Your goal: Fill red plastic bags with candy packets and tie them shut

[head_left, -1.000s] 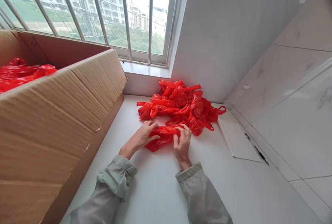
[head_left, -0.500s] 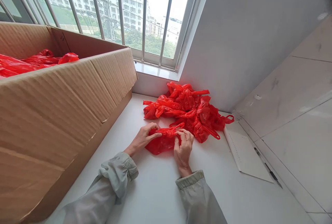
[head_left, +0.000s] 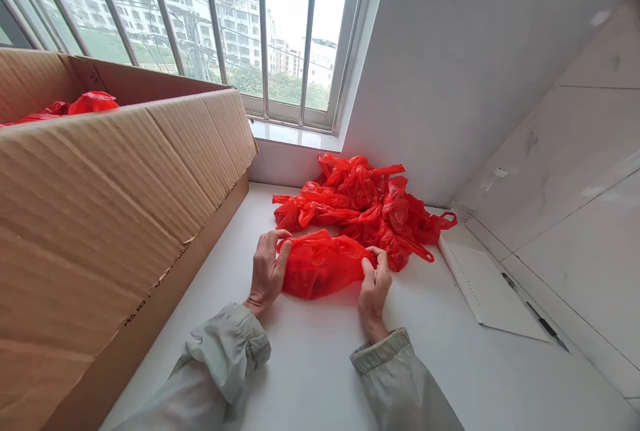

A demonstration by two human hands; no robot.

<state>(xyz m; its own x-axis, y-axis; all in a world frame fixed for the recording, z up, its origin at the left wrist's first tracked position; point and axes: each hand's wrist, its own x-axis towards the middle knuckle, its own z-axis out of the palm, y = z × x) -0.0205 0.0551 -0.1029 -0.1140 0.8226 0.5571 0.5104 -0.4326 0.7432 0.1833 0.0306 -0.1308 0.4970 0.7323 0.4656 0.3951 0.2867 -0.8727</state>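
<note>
A red plastic bag (head_left: pixel 320 268) is stretched sideways between my two hands, just above or on the white tabletop. My left hand (head_left: pixel 267 268) pinches its left edge between thumb and fingers. At the opposite edge, my right hand (head_left: pixel 376 284) grips the plastic in the same way. Something darker shows faintly through the thin film, but I cannot make out what. Right behind this bag lies a heap of crumpled red plastic bags (head_left: pixel 360 194), several with looped handles sticking out.
A large cardboard box (head_left: pixel 125 211) with red bags inside stands on the left. To the right a white notepad (head_left: pixel 487 284) lies beside a black pen (head_left: pixel 537 318). Behind the white table (head_left: pixel 310 364) are a wall and a barred window (head_left: pixel 280 51).
My hands have moved apart, spreading the bag's bunched top wide between them. The view has shifted slightly to the right.
</note>
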